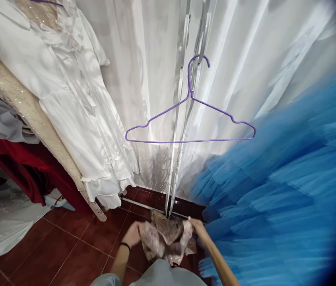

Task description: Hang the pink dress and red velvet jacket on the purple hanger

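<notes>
My left hand [132, 234], with a dark band at the wrist, is closed on one side of a crumpled, shiny pinkish-beige garment [153, 241]. At the opposite side, my right hand [197, 228] pinches the garment's edge. The cloth sags between both hands, low in front of my body, and its exact cut cannot be made out. Brownish folds of shiny cloth show behind it, near the rack's foot. Above and beyond my hands, a bare purple hanger [182, 141] hangs by its hook from the metal rack [173, 167].
White dresses [75, 107] and a sparkly beige one [33, 107] hang at the left, with dark red fabric [30, 167] behind. A large blue tulle skirt [281, 198] fills the right side. White curtains [144, 51] cover the back, above red floor tiles [75, 254].
</notes>
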Action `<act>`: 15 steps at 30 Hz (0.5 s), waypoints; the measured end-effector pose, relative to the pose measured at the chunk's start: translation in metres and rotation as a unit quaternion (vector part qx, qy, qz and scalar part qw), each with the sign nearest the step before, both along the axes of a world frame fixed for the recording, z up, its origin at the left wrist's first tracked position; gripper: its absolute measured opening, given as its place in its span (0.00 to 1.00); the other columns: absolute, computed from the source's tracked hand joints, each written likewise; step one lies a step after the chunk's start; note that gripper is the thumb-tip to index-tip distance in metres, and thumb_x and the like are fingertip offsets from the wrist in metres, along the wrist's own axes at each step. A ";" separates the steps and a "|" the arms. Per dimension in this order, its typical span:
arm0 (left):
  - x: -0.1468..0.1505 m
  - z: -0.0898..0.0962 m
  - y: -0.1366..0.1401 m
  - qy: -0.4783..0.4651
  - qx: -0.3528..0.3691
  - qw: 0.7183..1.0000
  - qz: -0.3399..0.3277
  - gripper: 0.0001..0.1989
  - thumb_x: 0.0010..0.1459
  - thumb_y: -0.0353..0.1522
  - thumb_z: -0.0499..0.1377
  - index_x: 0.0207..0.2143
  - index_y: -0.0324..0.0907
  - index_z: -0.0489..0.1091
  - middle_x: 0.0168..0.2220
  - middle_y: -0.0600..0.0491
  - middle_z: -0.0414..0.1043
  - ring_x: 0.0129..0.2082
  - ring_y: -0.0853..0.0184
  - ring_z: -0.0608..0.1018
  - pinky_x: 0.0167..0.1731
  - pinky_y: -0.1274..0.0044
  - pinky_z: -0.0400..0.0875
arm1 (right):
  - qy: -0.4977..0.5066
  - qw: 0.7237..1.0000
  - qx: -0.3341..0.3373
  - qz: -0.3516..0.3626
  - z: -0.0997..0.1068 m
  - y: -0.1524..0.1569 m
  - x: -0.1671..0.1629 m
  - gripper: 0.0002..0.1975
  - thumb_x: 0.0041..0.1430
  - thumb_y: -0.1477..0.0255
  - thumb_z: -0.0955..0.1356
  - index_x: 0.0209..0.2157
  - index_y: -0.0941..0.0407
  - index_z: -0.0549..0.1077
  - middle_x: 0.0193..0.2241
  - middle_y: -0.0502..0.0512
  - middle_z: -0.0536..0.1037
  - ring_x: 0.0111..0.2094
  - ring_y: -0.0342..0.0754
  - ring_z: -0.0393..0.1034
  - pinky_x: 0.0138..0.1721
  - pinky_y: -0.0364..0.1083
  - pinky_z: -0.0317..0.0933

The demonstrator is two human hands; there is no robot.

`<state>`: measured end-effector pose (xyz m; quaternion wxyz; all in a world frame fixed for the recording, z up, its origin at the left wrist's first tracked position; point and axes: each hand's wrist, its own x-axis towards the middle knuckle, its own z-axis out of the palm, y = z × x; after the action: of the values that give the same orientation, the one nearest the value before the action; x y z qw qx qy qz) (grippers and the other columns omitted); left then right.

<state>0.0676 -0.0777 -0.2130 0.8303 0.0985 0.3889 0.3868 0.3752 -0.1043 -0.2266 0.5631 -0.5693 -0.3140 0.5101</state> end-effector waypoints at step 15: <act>-0.064 0.252 0.149 0.150 0.489 0.799 0.316 0.22 0.26 0.22 0.71 0.31 0.43 0.78 0.26 0.58 0.78 0.25 0.74 0.77 0.27 0.85 0.72 | 0.111 0.955 0.274 0.020 0.248 0.033 0.008 0.09 0.37 0.69 0.72 0.25 0.53 0.80 0.23 0.55 0.80 0.26 0.57 0.77 0.36 0.57 0.75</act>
<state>0.0037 0.0710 0.0393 0.4344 0.4199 0.2769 0.7472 0.3832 -0.0710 0.0215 0.7185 -0.3264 -0.3887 0.4754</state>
